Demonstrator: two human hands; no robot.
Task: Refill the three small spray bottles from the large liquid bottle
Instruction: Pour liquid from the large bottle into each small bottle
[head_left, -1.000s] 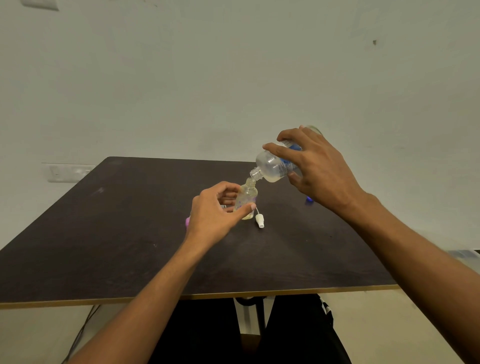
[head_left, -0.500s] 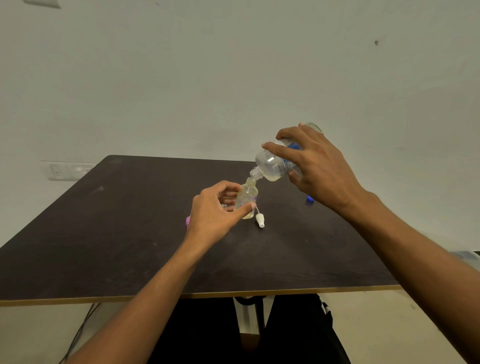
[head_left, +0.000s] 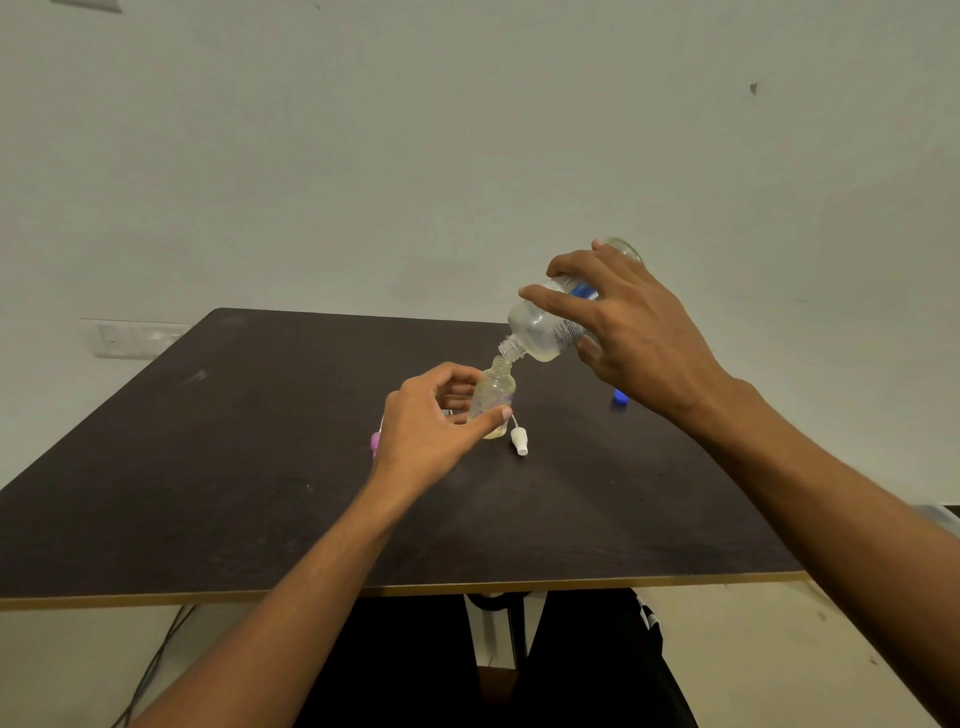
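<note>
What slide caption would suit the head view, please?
Right hand tips large bottle into small bottle gripped by left hand.

My left fingers (head_left: 460, 388) and thumb curl round the small spray bottle (head_left: 493, 395). It stands upright on the bench (head_left: 208, 467), neck open, with pale yellowish liquid inside. My right fingers (head_left: 558, 306) grip the large bottle (head_left: 540, 335) from above. It is tipped mouth-down, up and to the right of my left fingers, with its mouth right at the small bottle's neck. A white spray head (head_left: 518, 441) lies on the bench just beside my left thumb tip. A purple thing (head_left: 375, 441) shows at the outer edge of my left hand, mostly hidden. A blue cap (head_left: 619, 396) sits on the bench below the heel of my right hand.
</note>
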